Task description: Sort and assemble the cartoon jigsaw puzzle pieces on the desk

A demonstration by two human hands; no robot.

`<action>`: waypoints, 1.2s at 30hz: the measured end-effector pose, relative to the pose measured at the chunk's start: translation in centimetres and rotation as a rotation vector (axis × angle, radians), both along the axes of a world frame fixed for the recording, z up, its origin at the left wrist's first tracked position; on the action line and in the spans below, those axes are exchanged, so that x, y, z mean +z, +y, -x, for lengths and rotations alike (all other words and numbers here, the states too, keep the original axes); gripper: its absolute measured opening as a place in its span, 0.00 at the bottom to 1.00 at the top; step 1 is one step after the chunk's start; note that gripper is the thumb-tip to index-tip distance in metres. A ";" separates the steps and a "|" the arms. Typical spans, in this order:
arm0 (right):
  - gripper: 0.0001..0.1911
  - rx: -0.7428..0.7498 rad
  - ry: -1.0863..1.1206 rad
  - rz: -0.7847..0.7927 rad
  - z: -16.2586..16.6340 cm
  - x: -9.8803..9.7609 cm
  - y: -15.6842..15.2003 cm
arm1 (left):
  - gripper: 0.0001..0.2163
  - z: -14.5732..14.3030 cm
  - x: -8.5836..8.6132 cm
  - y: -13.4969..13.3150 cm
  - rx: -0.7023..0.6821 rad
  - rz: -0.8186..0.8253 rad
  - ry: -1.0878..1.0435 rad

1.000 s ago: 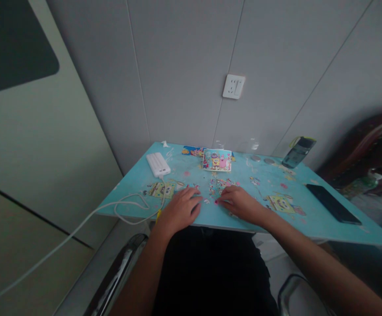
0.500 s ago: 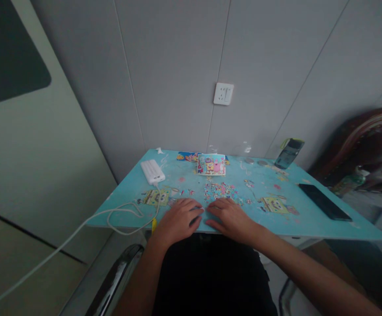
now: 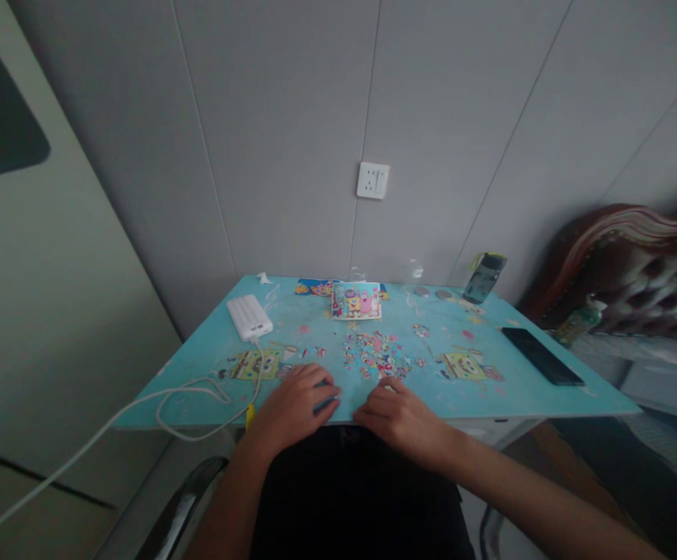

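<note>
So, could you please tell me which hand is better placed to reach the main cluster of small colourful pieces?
Probably the right hand: it is just in front of the cluster, whereas the left hand lies farther away, off to the cluster's left.

"Any writing you can read on the desk?"

"None, not a word or number."

"What about the white power bank near the left edge?"

"Small dark marks at its near end, too small to make out."

"The picture card towards the far edge?"

"Cartoon figures; any lettering on it is too small to tell."

"And the small coloured pieces between there and the front edge?"

"Nothing legible at that size."

"The pump bottle beyond the right edge?"

"Too blurred to read."
</note>
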State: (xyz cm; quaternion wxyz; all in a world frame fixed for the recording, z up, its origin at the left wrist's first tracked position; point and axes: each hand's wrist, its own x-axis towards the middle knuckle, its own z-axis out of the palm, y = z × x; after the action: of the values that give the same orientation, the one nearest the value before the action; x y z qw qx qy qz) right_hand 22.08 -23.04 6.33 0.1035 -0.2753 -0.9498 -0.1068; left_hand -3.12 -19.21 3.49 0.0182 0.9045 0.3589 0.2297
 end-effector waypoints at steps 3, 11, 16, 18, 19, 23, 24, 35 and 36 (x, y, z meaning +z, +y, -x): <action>0.11 0.068 0.061 -0.029 -1.2 -0.6 0.1 | 0.08 0.2 -0.1 0.0 -0.012 0.017 0.004; 0.18 -0.734 0.119 -0.184 -11.7 0.2 9.1 | 0.17 0.6 0.2 0.1 -0.051 0.067 0.017; 0.17 -0.975 0.007 -0.106 -16.0 0.0 11.7 | 0.17 0.4 0.4 0.1 -0.052 0.080 0.005; 0.16 -0.975 0.003 -0.067 -16.2 -0.3 11.7 | 0.14 0.3 0.4 0.1 -0.039 0.060 -0.005; 0.17 -0.974 0.012 -0.051 -16.0 -0.4 11.6 | 0.14 0.2 0.3 0.2 -0.029 0.048 -0.010; 0.19 -0.940 0.105 -0.012 -14.4 -0.1 10.9 | 0.13 0.0 -0.1 0.7 0.011 0.030 -0.033; 0.20 -0.912 0.126 -0.003 -13.5 0.0 10.5 | 0.12 0.0 -0.2 0.8 0.018 0.030 -0.037; 0.12 -0.195 0.394 0.314 1.9 -0.3 6.1 | 0.17 0.4 -1.7 1.9 0.118 -0.016 -0.121; 0.12 -0.200 0.374 0.313 2.7 -0.4 6.3 | 0.17 0.4 -1.8 1.9 0.135 -0.026 -0.130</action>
State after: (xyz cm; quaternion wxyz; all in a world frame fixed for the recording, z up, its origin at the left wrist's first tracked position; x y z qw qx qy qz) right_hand 19.36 -16.76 5.92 0.2224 -0.3956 -0.8871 0.0843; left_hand -3.50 -17.27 1.70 0.0144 0.8617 0.4140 0.2930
